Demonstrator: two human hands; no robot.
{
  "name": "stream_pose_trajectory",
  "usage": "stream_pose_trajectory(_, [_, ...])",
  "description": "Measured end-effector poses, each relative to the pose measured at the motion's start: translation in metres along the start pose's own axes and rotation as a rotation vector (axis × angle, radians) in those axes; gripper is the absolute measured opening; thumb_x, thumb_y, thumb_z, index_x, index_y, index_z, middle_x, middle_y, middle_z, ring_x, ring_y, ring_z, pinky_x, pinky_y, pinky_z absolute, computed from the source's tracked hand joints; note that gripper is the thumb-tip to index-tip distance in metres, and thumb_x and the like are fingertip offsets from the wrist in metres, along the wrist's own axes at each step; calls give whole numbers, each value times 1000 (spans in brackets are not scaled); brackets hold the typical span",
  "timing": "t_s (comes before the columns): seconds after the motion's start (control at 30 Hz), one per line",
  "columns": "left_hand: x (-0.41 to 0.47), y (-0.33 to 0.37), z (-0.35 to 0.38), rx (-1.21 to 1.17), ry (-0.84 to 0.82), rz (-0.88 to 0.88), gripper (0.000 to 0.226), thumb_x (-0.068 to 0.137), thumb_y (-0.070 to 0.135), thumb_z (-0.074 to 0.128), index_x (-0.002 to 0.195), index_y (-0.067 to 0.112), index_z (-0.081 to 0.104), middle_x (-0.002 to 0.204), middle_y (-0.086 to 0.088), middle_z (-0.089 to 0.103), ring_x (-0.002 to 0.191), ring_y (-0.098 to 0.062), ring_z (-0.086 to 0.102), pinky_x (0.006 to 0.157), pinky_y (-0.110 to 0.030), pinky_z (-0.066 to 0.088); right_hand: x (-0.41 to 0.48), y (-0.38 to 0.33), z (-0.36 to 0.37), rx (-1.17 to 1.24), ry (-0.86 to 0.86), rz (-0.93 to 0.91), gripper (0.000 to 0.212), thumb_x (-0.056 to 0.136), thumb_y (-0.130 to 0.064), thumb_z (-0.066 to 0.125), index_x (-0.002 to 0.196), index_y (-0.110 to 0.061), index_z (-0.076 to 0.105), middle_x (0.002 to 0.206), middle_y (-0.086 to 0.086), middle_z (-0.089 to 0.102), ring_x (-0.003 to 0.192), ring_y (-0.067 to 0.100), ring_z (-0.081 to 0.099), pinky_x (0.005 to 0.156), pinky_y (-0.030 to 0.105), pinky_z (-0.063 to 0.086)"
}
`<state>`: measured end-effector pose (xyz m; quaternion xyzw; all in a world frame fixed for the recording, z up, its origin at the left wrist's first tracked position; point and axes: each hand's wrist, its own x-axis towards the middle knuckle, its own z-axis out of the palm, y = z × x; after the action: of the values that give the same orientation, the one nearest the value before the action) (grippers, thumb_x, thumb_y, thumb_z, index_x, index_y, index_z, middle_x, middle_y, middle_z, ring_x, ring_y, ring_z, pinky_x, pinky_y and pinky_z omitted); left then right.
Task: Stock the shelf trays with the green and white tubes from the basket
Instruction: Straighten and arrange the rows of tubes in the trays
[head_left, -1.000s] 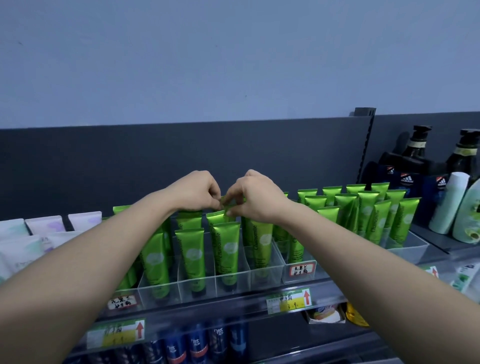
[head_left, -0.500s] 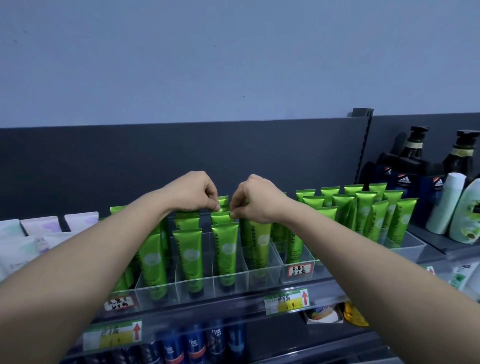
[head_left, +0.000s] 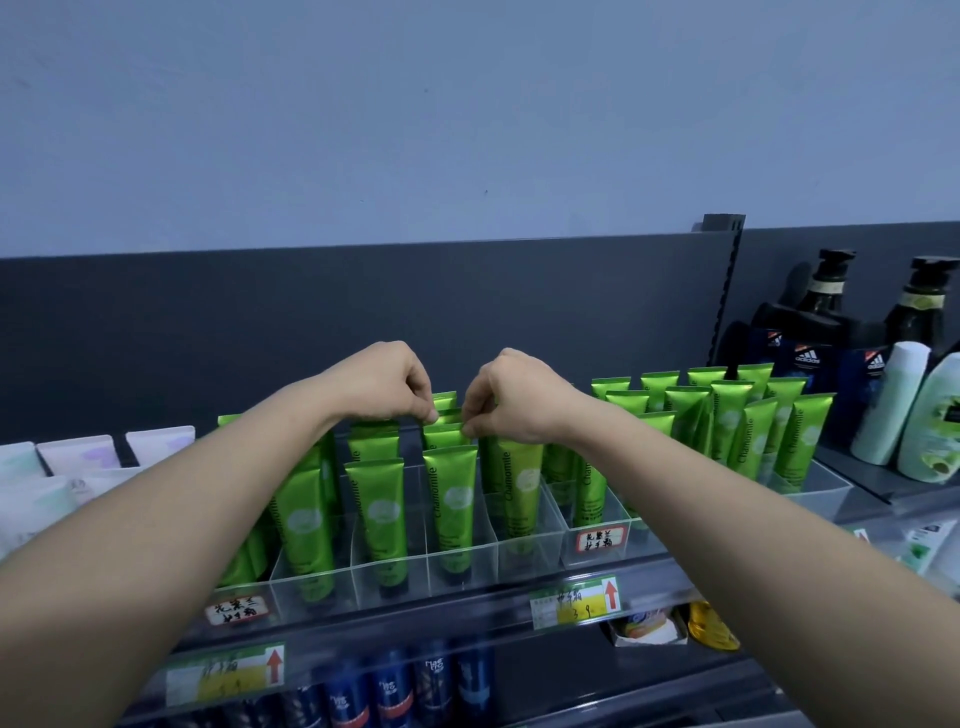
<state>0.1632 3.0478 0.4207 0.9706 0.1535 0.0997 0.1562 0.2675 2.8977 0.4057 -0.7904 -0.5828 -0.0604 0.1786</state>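
Head view: we had left hand (head_left: 387, 384) and right hand (head_left: 511, 397) each pinching a top corner of one green tube (head_left: 445, 432), upright, crimp up, in the clear tray (head_left: 467, 564).

Glossy green tubes (head_left: 450, 499) stand upright, caps down, in rows inside the clear shelf trays (head_left: 530, 548).

- A plain pale blue-grey wall (head_left: 467, 119) fills the upper half of the view, evenly and dimly lit.
- Below the wall runs a dark grey shelving back panel (head_left: 311, 322), matt and bare.
- At the panel's right end stands a slotted metal upright (head_left: 724, 291), its top rising just above the panel edge.
- Right of the upright, a second dark panel (head_left: 779, 270) continues at a slightly higher line.
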Motion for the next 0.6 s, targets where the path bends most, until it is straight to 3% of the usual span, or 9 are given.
stream_pose_trajectory(0.27, [3,6,-4,20,22,14,12,77,31,76,74,20,74,73,7,68,64,-4,55,58,-23,43,-10,3,-14,112,60,42,13,83,-24,70,94,-22,77,93,-8,72,89,5,59,86,27,49])
stream_pose_trajectory(0.4, [8,19,-2,7,106,124,7,82,28,72,84,24,76,81,14,64,79,-4,59,69,-20,46,-24,16,-31,192,148,137,12,85,-20,68,93,-23,77,89,-11,69,87,5,62,85,23,48])
stream_pose_trajectory(0.6, [25,41,16,152,49,218,17,81,31,72,98,30,73,90,16,65,91,-6,57,89,-29,37,-46,26,-29,150,47,184,11,78,-28,77,88,-25,77,89,-7,73,87,9,65,82,25,51])
